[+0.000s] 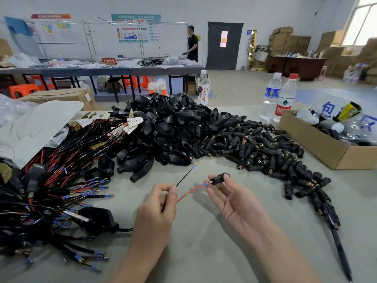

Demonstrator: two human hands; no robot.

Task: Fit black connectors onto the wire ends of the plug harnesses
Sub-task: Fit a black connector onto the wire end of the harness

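My left hand point(161, 203) pinches a harness by its two wires. The red wire point(190, 192) runs right, and its blue-sleeved brass tip meets a small black connector point(219, 178). My right hand point(230, 196) pinches that connector between thumb and fingertip, palm up. The black wire point(186, 174) sticks up and right, its brass tip free in the air. A heap of loose black connectors point(263, 148) lies to the right on the grey table point(204, 242). Plug harnesses point(51, 190) with red and black wires are piled on the left.
A mound of larger black plug shells point(167, 127) fills the middle. An open cardboard box point(318, 144) stands at the right, with two water bottles point(279, 97) behind it. A bundle of finished leads point(334, 231) lies right of my forearm. A person stands at far tables.
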